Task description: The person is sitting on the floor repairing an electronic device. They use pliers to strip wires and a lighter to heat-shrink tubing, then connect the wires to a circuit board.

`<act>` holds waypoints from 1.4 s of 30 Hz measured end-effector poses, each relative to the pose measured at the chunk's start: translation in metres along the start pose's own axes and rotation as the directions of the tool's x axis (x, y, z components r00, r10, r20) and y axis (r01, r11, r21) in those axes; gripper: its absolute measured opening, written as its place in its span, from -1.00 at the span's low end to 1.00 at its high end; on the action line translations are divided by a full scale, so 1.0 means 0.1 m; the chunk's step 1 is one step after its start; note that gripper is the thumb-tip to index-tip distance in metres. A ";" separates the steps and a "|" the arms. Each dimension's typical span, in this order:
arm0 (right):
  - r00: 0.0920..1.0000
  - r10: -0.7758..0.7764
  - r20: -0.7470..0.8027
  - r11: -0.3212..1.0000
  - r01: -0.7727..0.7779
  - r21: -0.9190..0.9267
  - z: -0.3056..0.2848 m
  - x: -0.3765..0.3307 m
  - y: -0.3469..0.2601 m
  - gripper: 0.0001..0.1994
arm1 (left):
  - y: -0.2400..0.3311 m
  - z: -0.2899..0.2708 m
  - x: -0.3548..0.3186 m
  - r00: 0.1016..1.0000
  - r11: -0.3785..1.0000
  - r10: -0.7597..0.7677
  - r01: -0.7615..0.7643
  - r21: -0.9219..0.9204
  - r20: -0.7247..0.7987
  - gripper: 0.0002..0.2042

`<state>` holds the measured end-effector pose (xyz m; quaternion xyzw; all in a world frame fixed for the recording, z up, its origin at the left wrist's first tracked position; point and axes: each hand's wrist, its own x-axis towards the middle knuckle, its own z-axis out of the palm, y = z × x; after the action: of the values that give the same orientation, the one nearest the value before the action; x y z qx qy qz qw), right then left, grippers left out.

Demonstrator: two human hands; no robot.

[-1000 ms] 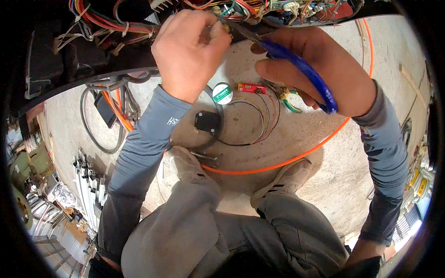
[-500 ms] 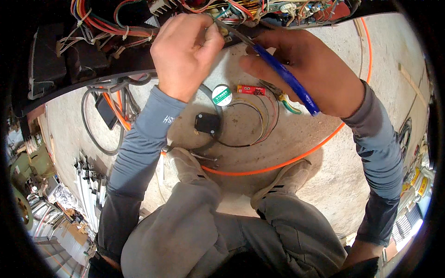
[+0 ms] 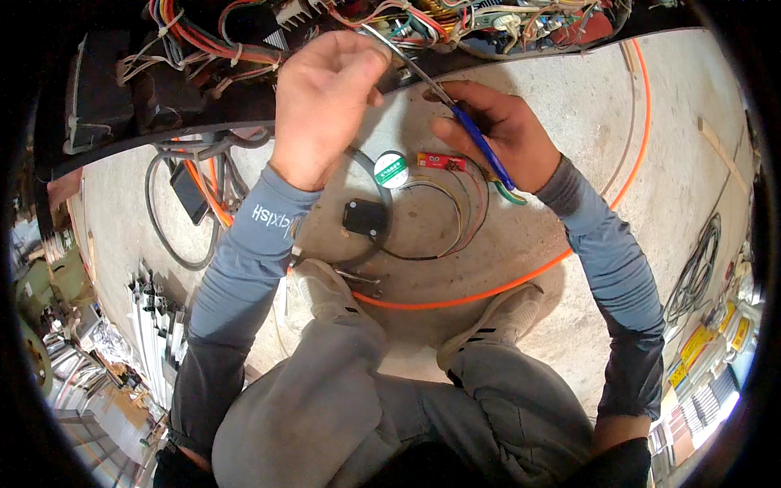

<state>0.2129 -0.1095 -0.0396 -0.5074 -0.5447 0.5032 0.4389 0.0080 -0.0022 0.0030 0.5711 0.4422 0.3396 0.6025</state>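
My left hand (image 3: 324,102) is raised to the open electrical unit (image 3: 342,32) full of coloured wires, its fingers pinched near the tip of a tool. My right hand (image 3: 496,134) grips blue-handled pliers (image 3: 455,114) whose metal jaws reach up to the left toward my left fingertips. What the left fingers pinch is too small to make out. On the concrete floor below lie a round green-and-white tape roll (image 3: 391,169), a small red circuit board (image 3: 442,161) and a black box (image 3: 364,218) with thin wires looped around it.
An orange cable (image 3: 504,285) curves across the floor around my two shoes (image 3: 488,321). Grey cables and a black flat box (image 3: 189,193) lie at left. Metal profiles (image 3: 150,317) lie lower left; coiled cables (image 3: 695,272) and yellow items lie at right.
My right hand with the pliers has moved down and left, with the handle now pointing lower right. The left hand has stayed at the wiring.
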 end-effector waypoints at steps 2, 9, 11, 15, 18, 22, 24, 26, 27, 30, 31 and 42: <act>0.998 -0.061 0.001 0.997 0.061 -0.052 -0.01 0.04 0.09 -0.54 | 0.02 -0.01 0.01 0.998 0.996 -0.050 0.053 -0.076 0.035 -0.86; 0.963 -0.268 0.000 0.914 0.254 -0.318 -0.04 0.18 0.29 -0.47 | 0.12 0.00 0.03 0.985 0.965 -0.159 0.170 -0.199 0.069 -0.87; 0.958 -0.285 0.021 0.893 0.273 -0.359 -0.06 0.23 0.30 -0.46 | 0.13 -0.02 0.03 0.980 0.957 -0.184 0.197 -0.214 0.080 -0.87; 0.939 -0.330 0.096 0.906 0.344 -0.246 -0.14 0.29 0.41 -0.40 | 0.15 -0.04 0.06 0.978 0.950 -0.176 0.199 -0.241 0.114 -0.87; 0.954 -0.239 0.180 0.967 0.251 -0.043 -0.14 0.30 0.42 -0.39 | 0.15 -0.06 0.05 0.974 0.944 -0.200 0.222 -0.246 0.110 -0.87; 0.956 -0.167 0.241 0.984 0.146 0.104 -0.14 0.31 0.33 -0.40 | 0.10 -0.06 0.05 0.973 0.947 -0.206 0.226 -0.228 0.106 -0.86; 0.952 -0.178 0.247 0.982 0.158 0.101 -0.15 0.33 0.32 -0.40 | 0.11 -0.06 0.05 0.972 0.947 -0.210 0.229 -0.226 0.105 -0.86; 0.948 -0.200 0.247 0.979 0.186 0.079 -0.15 0.34 0.34 -0.39 | 0.11 -0.05 0.03 0.972 0.947 -0.209 0.228 -0.225 0.102 -0.85; 0.949 -0.178 0.261 0.984 0.166 0.068 -0.17 0.34 0.32 -0.37 | 0.11 -0.06 0.03 0.973 0.949 -0.205 0.224 -0.224 0.105 -0.85; 0.948 -0.162 0.273 0.986 0.163 0.018 -0.22 0.35 0.28 -0.33 | 0.11 -0.08 0.04 0.974 0.954 -0.193 0.214 -0.211 0.115 -0.85; 0.945 -0.194 0.263 0.979 0.203 -0.009 -0.24 0.36 0.32 -0.32 | 0.11 -0.08 0.05 0.975 0.957 -0.190 0.210 -0.199 0.115 -0.85; 0.937 -0.232 0.261 0.969 0.247 -0.027 -0.25 0.48 0.31 -0.30 | 0.03 -0.12 0.11 0.970 0.960 -0.200 0.223 -0.171 0.141 -0.85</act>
<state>0.2359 -0.0595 -0.0693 -0.3810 -0.6693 0.4909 0.4074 0.0017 0.0125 0.0052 0.4815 0.4295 0.2774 0.7119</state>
